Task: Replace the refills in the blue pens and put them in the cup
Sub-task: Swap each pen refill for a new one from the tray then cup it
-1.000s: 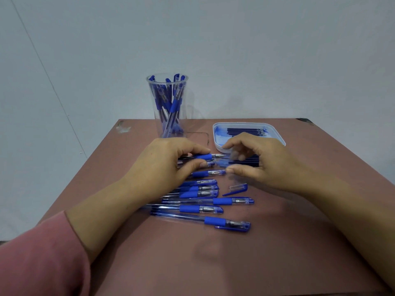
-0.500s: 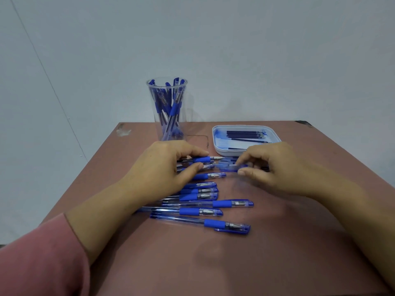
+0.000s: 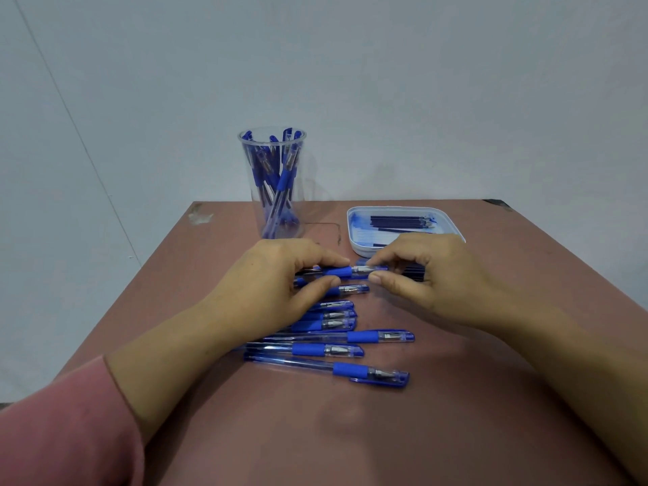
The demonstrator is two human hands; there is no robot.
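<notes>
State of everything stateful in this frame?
Clear plastic cup: upright, holding blue pens.
White shallow tray: holds dark refills.
Blue gel pen between the hands: held level, cap at tip.
Row of blue capped pens: lying flat on brown table.
Left hand: pinches held pen's grip.
Right hand: pinches its cap end.

A reddish-brown table (image 3: 350, 433) stands before a pale grey wall (image 3: 420, 82). A pale worn patch (image 3: 200, 216) marks its top at eleven o'clock, a dark chipped corner (image 3: 496, 203) at one o'clock.
</notes>
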